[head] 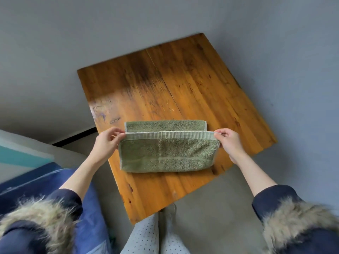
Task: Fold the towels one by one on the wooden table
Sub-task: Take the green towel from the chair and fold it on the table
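A green towel (167, 154) lies partly folded near the front of the wooden table (165, 85). Its near layer is lifted up by its pale hemmed edge, while a strip of the far layer stays flat on the wood behind it. My left hand (107, 142) pinches the left corner of that raised edge. My right hand (229, 142) pinches the right corner. The edge is stretched level between both hands, a little above the table.
The table stands on a grey floor, with its near corner close to my legs (156, 235). A blue cushioned seat (86, 208) sits at the lower left, beside a white and teal surface (22, 154). My fur-trimmed sleeves fill the bottom corners.
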Demonstrator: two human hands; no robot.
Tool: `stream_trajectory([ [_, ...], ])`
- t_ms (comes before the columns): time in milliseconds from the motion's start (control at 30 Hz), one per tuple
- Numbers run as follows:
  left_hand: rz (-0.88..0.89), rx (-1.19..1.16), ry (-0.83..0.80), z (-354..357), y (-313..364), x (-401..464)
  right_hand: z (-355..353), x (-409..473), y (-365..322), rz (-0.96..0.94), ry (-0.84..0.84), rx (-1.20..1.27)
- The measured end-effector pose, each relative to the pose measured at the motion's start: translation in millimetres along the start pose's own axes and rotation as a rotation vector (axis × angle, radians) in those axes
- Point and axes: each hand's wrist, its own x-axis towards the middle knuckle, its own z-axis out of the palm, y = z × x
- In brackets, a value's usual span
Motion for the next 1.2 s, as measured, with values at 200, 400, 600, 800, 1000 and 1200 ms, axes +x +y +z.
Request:
stream_trajectory([
  [200, -0.019, 0.028, 0.01, 10, -11, 54, 21, 48, -9, 0.001, 0.038, -0.056],
  [400, -0.065, 0.044, 0.002, 21, -21, 87, 40, 82, -6, 0.015, 0.079, -0.08],
  [600, -0.09, 0.122, 0.022, 35, -29, 108, 57, 102, 7, 0.049, 0.115, -0.143],
  [800, 0.038, 0.453, 0.252, 56, -31, 91, 71, 86, 9, -0.138, 0.311, -0.454],
  [1000, 0.36, 0.71, -0.005, 130, -25, 24, 138, 5, 42, -0.606, -0.013, -0.774],
  [1200, 0.399, 0.882, -0.086, 153, -62, 5, 146, -2, 86, -0.669, -0.112, -0.951],
])
